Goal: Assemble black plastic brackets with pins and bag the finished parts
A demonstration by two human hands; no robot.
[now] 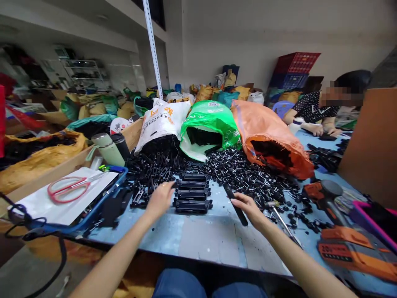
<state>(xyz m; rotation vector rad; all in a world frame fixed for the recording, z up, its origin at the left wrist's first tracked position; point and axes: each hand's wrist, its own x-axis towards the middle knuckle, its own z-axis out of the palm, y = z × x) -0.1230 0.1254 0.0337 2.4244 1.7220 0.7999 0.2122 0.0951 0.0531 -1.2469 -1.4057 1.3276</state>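
My right hand (248, 206) grips a long, flat black plastic bar (236, 205), held tilted over the table. My left hand (161, 199) is closed in a pinch on a small black part (175, 184), whose exact kind is too small to tell. Beside those fingertips, several black plastic assemblies (192, 206) lie stacked in a row. Left of them spreads a heap of black clip-like parts (156, 165). Behind my right hand lies a pile of black knobs with metal pins (248, 174).
White (164, 120), green (211, 120) and orange (266, 124) sacks line the back. At right are a cordless power tool (344, 244) and a hammer (282, 219). Red scissors (70, 188) lie on paper over a blue tray (122, 174). A co-worker (319, 109) sits at far right.
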